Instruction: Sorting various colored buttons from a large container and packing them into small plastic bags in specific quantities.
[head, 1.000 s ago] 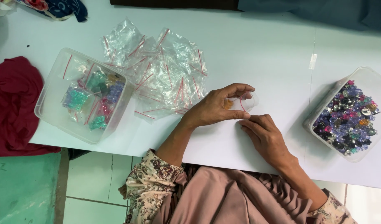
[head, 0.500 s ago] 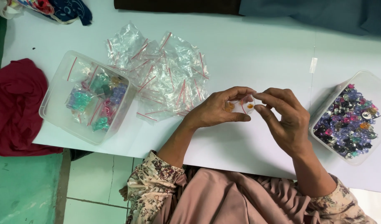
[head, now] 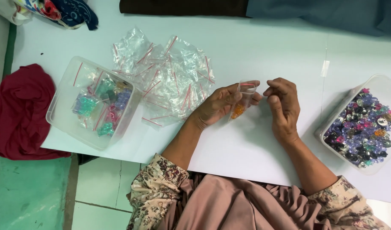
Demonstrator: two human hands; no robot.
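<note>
2 hands: left hand (head: pixel 219 106), right hand (head: pixel 283 106). 1 small bag (head: pixel 242 102) held. 2 clear tubs: left tub (head: pixel 61 115), right tub (head: pixel 332 127). 1 pile of empty bags (head: pixel 170 76). 1 red cloth (head: pixel 16 110).
</note>
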